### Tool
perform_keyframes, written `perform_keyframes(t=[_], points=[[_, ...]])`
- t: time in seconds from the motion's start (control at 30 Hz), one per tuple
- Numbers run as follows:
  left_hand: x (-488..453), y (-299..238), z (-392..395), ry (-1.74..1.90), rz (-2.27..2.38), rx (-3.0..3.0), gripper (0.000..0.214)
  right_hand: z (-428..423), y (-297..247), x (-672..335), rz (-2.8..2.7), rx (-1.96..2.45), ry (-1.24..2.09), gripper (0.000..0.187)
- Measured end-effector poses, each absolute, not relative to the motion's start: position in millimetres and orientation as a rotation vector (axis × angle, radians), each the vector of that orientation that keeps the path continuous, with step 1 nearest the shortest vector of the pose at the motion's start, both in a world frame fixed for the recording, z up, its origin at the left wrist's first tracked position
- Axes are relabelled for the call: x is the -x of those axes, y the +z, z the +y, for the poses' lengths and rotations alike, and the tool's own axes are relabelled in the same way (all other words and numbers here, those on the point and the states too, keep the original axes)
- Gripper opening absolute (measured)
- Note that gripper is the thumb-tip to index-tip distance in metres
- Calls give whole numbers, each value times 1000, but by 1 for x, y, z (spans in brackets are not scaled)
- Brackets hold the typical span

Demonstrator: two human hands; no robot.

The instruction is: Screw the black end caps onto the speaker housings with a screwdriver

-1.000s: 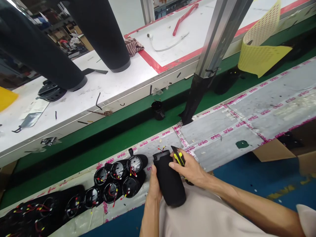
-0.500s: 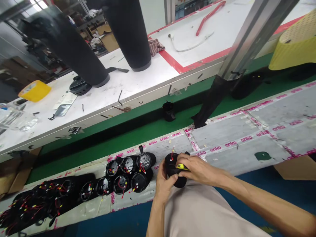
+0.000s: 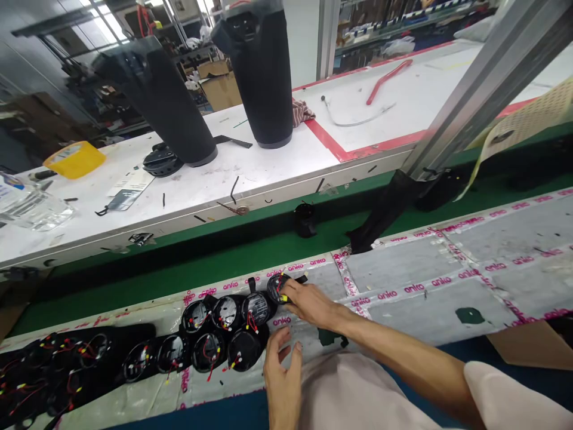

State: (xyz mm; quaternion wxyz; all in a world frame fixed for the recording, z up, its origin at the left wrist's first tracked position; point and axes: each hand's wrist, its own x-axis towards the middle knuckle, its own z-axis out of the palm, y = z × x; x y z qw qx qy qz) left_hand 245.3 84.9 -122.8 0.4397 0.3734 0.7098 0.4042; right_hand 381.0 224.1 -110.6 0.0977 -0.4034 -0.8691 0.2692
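Note:
My right hand [image 3: 313, 307] grips a black cylindrical housing [image 3: 275, 288] with thin red wires at its open end, at the right end of a cluster of similar housings. A small yellow piece shows by the fingertips; whether it is a tool or a connector I cannot tell. My left hand [image 3: 283, 373] is open above the bench, fingers apart and holding nothing. Just left of it stand more black housings [image 3: 244, 349], their wired ends facing up. A dark green scrap [image 3: 329, 337] lies below my right wrist.
A white table [image 3: 286, 164] with two tall black cylinders [image 3: 268, 89], a yellow tape roll [image 3: 75, 160] and a red rod [image 3: 388, 81] lies beyond the green strip [image 3: 215, 251]. A metal post [image 3: 474, 89] rises at right. More wired housings [image 3: 58, 364] crowd the bench's left.
The black housing has moved left and away from me, from my lap to the cluster, carried by my right hand. My left hand has let go of it and opened.

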Motion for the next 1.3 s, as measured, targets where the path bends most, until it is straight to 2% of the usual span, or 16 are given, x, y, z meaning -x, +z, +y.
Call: perform_keyframes(t=[0.13, 0.3, 0.47, 0.63, 0.83, 0.93, 1.03, 1.1, 1.17, 1.3], points=[[-246, -126, 81, 955, 1745, -905, 40, 245, -96, -401, -2411, 1124, 777, 25], [-246, -124, 79, 910, 1735, -898, 39, 325, -81, -426, -2280, 1617, 443, 32], [-245, -127, 77, 878, 1724, -947, 39, 383, -98, -424, -2266, 1816, 409, 36], [-246, -124, 75, 881, 1724, -958, 39, 383, -113, -433, -2203, 1895, 423, 31], [-256, -113, 80, 842, 1646, -1076, 36, 337, -95, -484, -2135, 1825, 498, 19], [-262, -101, 87, 840, 1541, -1163, 35, 287, -82, -517, -2051, 1790, 646, 26], [-268, -87, 96, 959, 1503, -1244, 33, 233, -67, -541, -1727, 1594, 1269, 42], [-271, -79, 103, 1064, 1512, -1299, 32, 202, -58, -545, -1589, 1505, 1525, 46], [-271, -71, 111, 1038, 1451, -1288, 41, 179, -53, -541, -1536, 1429, 1662, 46], [-265, -58, 128, 740, 1086, -1145, 72, 157, -56, -519, -1525, 1250, 1809, 46]])
